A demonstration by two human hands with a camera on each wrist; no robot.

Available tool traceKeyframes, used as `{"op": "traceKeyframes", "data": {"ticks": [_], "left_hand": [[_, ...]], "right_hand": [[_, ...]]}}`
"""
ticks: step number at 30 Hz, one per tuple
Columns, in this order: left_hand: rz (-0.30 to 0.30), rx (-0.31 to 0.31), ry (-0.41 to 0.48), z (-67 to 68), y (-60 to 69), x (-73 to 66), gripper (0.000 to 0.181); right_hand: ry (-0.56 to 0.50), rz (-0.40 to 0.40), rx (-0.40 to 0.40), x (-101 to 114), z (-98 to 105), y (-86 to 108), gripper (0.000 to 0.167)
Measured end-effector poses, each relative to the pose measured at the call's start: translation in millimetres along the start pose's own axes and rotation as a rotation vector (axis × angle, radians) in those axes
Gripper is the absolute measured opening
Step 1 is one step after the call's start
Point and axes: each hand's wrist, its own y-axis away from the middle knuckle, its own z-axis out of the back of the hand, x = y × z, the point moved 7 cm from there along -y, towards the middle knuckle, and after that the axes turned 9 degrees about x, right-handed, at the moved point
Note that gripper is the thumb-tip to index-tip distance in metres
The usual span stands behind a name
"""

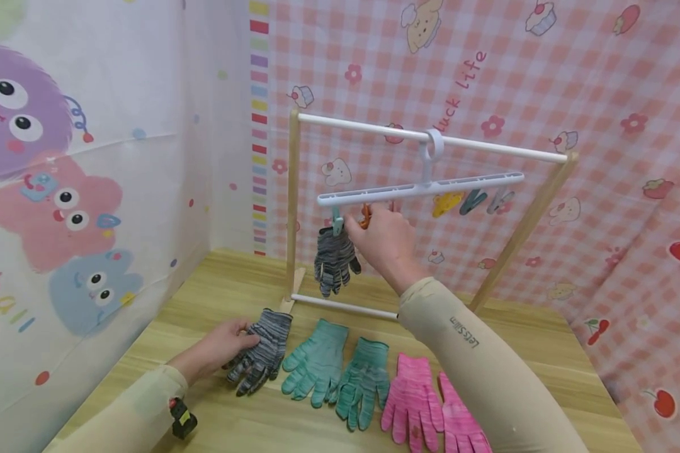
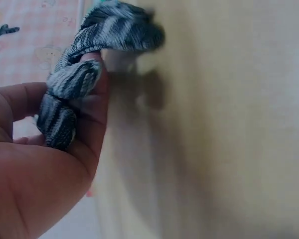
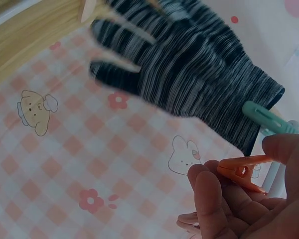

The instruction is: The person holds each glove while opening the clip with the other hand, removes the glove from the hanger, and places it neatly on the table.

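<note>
My left hand (image 1: 218, 346) pinches a black-and-grey striped knit glove (image 1: 269, 343) at the left of the wooden table; in the left wrist view the fabric bunches between thumb and fingers. Under the white hanger (image 1: 382, 192), my right hand (image 1: 388, 242) holds an orange clothespin (image 3: 234, 167) between thumb and fingers, with nothing visible in its jaws. Just left of that hand, a matching striped glove (image 1: 334, 264) hangs by its cuff from a mint-green clothespin (image 1: 337, 223).
Two green gloves (image 1: 320, 358) and two pink gloves (image 1: 412, 396) lie in a row, the rightmost partly behind my right sleeve. The hanger tilts on a white-barred rack (image 1: 362, 127) with wooden posts. Yellow (image 1: 446, 204), dark teal and grey clothespins hang at its right.
</note>
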Motion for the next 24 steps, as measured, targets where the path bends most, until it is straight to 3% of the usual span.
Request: {"op": "traceKeyframes", "data": {"ticks": [5,11,15,19,24], "left_hand": [[0.083,-0.079,-0.071,1.9,5.4,18.1,0.014],[0.139,-0.163,-0.133,4.4,10.8,22.2,0.019],[0.147,-0.196,-0.306,6.2,13.6,20.1,0.031],[0.203,-0.214,-0.526,9.4,19.0,18.4,0.034],[0.3,-0.218,-0.655,16.6,24.7,19.9,0.036]], "right_hand": [[0.004,0.005,0.005,1.0,-0.5,0.6,0.04],[-0.015,0.012,0.0,1.9,0.2,2.1,0.041],[-0.022,0.021,-0.005,2.4,0.8,3.0,0.042],[-0.012,0.019,0.001,2.3,1.1,3.4,0.043],[0.0,0.009,0.004,0.6,0.0,3.7,0.041]]}}
